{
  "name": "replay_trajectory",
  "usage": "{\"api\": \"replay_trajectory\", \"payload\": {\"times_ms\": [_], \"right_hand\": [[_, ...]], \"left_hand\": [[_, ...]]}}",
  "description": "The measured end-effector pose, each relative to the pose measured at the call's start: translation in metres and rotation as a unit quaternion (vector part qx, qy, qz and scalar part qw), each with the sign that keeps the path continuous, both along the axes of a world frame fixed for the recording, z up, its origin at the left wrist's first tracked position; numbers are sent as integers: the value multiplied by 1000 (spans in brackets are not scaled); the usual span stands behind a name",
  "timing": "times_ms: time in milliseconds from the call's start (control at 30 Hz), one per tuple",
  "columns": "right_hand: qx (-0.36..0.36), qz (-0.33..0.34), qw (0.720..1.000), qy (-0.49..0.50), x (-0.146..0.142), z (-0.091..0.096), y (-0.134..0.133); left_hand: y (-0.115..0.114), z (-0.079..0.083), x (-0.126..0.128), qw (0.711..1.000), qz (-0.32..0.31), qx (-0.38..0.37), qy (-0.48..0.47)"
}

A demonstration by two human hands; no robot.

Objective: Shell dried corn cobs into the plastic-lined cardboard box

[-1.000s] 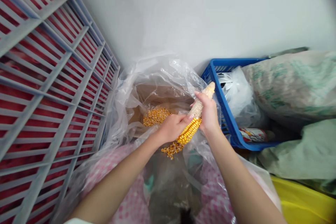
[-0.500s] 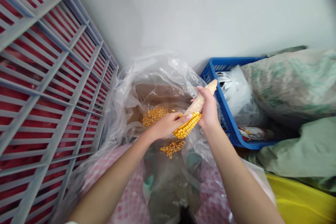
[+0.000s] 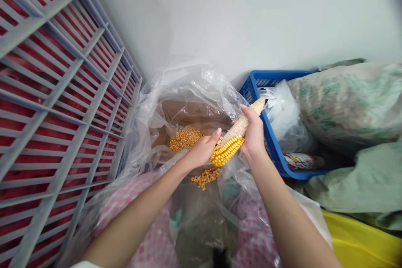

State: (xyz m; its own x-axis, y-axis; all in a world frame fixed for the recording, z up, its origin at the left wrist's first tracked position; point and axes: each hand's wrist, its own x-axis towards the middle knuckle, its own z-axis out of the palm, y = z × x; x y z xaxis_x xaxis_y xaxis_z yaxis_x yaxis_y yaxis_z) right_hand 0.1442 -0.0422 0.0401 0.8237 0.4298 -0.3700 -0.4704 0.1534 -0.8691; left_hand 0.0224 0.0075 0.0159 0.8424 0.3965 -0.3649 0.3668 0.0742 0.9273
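An ear of corn [image 3: 226,150] is held slantwise between my hands, its upper part bare cob and its lower end covered in yellow kernels. My right hand [image 3: 253,132] is wrapped round the bare part. At the lower left of the ear, my left hand [image 3: 202,150] grips the kernelled end, its thumb raised along the edge; its other fingers are mostly hidden. Below lies a clear plastic bag [image 3: 138,113] lining a cardboard box [image 3: 179,109]. Loose corn kernels [image 3: 185,139] are heaped inside, with a smaller pile nearer me, under the ear.
A grey slatted plastic crate [image 3: 63,104] with red contents rises on the left. To the right, a blue basket [image 3: 276,150] holds white plastic bags [image 3: 281,111] and a large full sack [image 3: 351,100]. Green cloth [image 3: 361,180] and a yellow item [image 3: 361,238] lie nearer. A white wall [image 3: 220,16] stands behind.
Both hands and the ear have shifted slightly right. My left thumb has moved back from the kernels toward the hand's side, now pointing up beside the ear.
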Motion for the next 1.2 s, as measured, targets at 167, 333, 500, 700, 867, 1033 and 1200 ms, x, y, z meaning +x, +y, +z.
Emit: {"api": "replay_trajectory", "payload": {"times_ms": [167, 333, 500, 700, 867, 1033, 1200], "right_hand": [[15, 14, 1000, 21, 6, 7, -2], [23, 7, 1000, 9, 11, 6, -5], [-3, 13, 999, 34, 10, 2, -5], [-4, -5, 999, 42, 8, 2, -4], [-11, -7, 999, 45, 8, 0, -5], [-25, -10, 999, 38, 9, 3, -7], [13, 8, 1000, 12, 10, 11, -6]], "left_hand": [[10, 12, -8, 991, -119, -48, 33], [4, 17, -9, 994, -107, 26, 0], [-5, 11, -7, 996, -66, 52, 1], [-6, 10, -6, 999, -30, -4, 29], [-8, 9, -7, 999, -20, -8, 47], [-8, 9, -5, 997, -43, -45, 40], [2, 16, -7, 992, -119, -30, 23]]}}
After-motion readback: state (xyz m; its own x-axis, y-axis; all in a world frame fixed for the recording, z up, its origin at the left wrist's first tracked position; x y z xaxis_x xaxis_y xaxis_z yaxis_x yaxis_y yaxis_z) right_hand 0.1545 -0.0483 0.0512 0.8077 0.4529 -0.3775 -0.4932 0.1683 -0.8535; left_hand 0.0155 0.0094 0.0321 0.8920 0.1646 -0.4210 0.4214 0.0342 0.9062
